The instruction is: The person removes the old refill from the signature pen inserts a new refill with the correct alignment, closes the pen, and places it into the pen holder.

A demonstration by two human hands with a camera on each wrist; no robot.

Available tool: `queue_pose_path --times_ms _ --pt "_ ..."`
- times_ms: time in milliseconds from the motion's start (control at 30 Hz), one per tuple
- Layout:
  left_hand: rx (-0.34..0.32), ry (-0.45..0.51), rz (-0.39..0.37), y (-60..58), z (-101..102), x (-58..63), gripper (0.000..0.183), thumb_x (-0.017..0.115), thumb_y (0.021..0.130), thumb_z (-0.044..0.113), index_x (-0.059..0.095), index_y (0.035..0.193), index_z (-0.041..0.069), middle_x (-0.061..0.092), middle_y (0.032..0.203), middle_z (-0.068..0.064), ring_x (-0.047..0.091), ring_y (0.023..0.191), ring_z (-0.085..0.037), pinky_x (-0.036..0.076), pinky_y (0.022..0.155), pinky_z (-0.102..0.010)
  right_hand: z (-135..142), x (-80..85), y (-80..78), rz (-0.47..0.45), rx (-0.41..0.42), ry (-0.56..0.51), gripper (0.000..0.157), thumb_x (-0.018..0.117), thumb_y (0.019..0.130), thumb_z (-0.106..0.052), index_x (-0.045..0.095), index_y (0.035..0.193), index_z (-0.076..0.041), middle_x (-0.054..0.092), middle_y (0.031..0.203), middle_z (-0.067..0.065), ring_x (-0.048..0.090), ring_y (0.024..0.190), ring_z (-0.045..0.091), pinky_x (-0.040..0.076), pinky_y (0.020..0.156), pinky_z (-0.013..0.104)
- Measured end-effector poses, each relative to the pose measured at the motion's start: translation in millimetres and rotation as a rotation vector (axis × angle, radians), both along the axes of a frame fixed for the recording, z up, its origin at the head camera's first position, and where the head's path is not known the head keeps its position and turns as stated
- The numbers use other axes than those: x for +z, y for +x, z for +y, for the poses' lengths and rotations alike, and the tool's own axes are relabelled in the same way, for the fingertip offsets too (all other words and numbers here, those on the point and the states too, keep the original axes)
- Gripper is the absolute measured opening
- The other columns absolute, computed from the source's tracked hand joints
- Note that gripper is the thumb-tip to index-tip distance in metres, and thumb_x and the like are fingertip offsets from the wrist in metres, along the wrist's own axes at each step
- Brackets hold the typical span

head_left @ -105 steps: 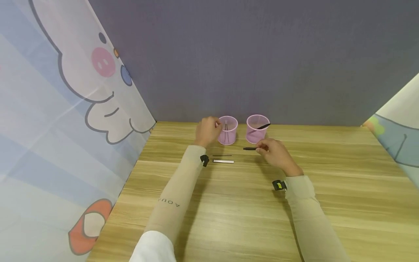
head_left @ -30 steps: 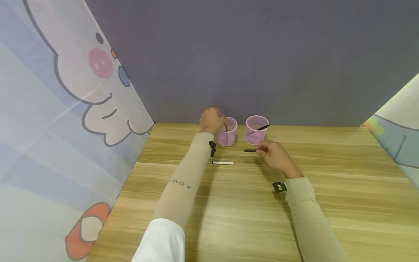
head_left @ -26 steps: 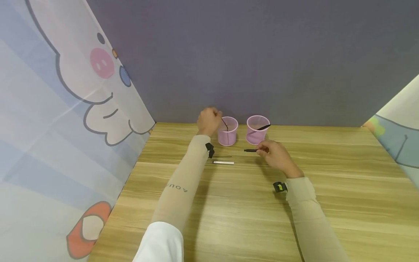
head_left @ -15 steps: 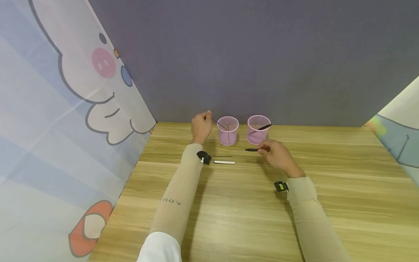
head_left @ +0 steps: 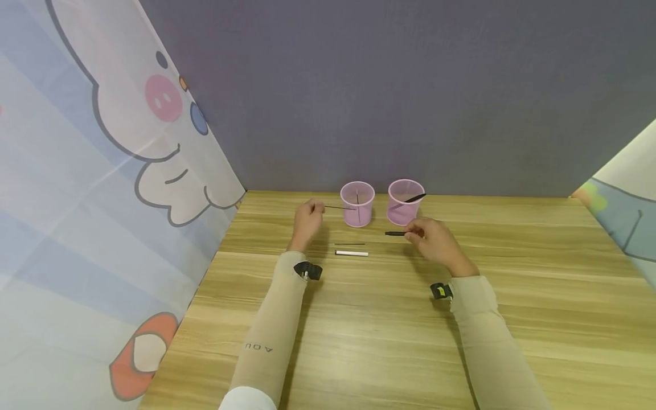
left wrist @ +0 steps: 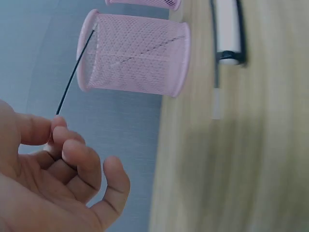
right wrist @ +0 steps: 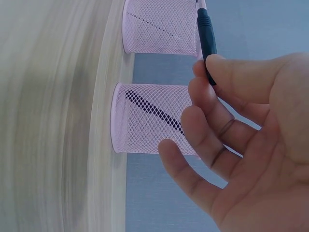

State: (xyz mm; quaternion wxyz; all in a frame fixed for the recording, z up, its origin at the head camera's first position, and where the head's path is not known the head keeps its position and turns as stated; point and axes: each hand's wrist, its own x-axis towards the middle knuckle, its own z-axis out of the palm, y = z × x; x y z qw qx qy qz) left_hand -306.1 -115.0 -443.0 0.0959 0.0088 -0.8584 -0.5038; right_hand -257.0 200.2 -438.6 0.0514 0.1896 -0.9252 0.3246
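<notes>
At the back of the tabletop, before the panel, the left pen cup and right pen cup stand side by side, a tilted refill in the first, a pen body leaning over the second's right rim. Before the left pen cup lie a loose refill and, nearer, a pen tube. Left of that cup is the left hand, its held refill reaching rightward; before and right of the right pen cup is the right hand, its pen piece jutting left.
</notes>
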Motion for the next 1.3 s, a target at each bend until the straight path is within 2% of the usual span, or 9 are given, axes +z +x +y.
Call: queue_pose_path --times_ms 100,267,367,467,667,967,1200,1300 --pt "-0.018 -0.004 -0.028 4.2 -2 -7.2 0.029 0.048 0.105 0.017 0.071 0.105 -0.002 0.070 0.102 -0.016 0.054 0.081 -0.019 0.044 0.070 -0.028 0 -0.2 -0.3 -0.003 -0.003 0.004 0.008 0.067 0.096 -0.007 0.073 0.099 -0.003 0.069 0.089 0.010 0.059 0.082 0.022 0.046 0.075 0.036" --pt "-0.055 0.046 -0.053 7.2 -3 -18.5 0.024 0.054 0.103 0.012 0.072 0.104 -0.004 0.067 0.084 -0.018 0.051 0.061 -0.012 0.041 0.052 -0.023 0 -0.6 -0.5 -0.008 -0.006 -0.002 0.008 0.067 0.096 -0.007 0.073 0.099 -0.003 0.069 0.089 0.010 0.058 0.082 0.023 0.046 0.075 0.035" --pt "-0.061 0.072 -0.070 8.5 -2 -23.2 0.022 0.056 0.102 0.010 0.074 0.101 -0.002 0.066 0.080 -0.018 0.046 0.053 -0.009 0.037 0.044 -0.021 1 -1.1 -0.7 -0.012 -0.010 -0.002 0.008 0.067 0.097 -0.008 0.073 0.100 -0.003 0.069 0.090 0.010 0.058 0.083 0.022 0.046 0.075 0.035" --pt "-0.055 0.079 -0.082 9.9 -1 -26.3 0.022 0.057 0.101 0.010 0.076 0.099 0.000 0.067 0.081 -0.018 0.048 0.055 -0.008 0.036 0.046 -0.020 1 -1.1 -0.9 -0.020 -0.014 0.000 0.008 0.067 0.097 -0.008 0.073 0.101 -0.004 0.069 0.091 0.010 0.058 0.083 0.022 0.045 0.076 0.035" --pt "-0.043 0.093 -0.081 13.6 3 -28.5 0.023 0.057 0.102 0.011 0.076 0.097 0.001 0.073 0.094 -0.021 0.055 0.067 -0.011 0.040 0.057 -0.021 0 -0.6 -0.7 -0.031 -0.019 -0.003 0.009 0.067 0.097 -0.009 0.073 0.101 -0.004 0.069 0.091 0.010 0.058 0.084 0.023 0.045 0.076 0.035" --pt "-0.029 0.132 -0.093 16.2 6 -28.7 0.022 0.058 0.102 0.012 0.078 0.099 0.001 0.074 0.099 -0.021 0.055 0.069 -0.010 0.042 0.058 -0.020 -2 -4.7 -1.6 -0.022 -0.015 0.007 0.009 0.066 0.097 -0.008 0.073 0.100 -0.004 0.070 0.090 0.010 0.059 0.084 0.023 0.046 0.077 0.037" --pt "-0.028 0.155 -0.119 17.8 7 -27.7 0.022 0.059 0.102 0.014 0.079 0.098 0.005 0.070 0.095 -0.024 0.052 0.068 -0.011 0.040 0.058 -0.023 -6 -5.0 -1.8 0.004 -0.017 -0.005 0.009 0.067 0.096 -0.007 0.073 0.099 -0.003 0.071 0.090 0.011 0.062 0.085 0.026 0.048 0.079 0.039" --pt "-0.036 0.156 -0.133 18.1 6 -26.2 0.022 0.059 0.103 0.015 0.079 0.100 0.006 0.071 0.100 -0.021 0.054 0.073 -0.013 0.043 0.062 -0.024 -7 -5.7 -2.6 0.015 -0.022 -0.009 0.008 0.067 0.096 -0.007 0.073 0.098 -0.004 0.071 0.090 0.011 0.061 0.084 0.025 0.047 0.077 0.038"
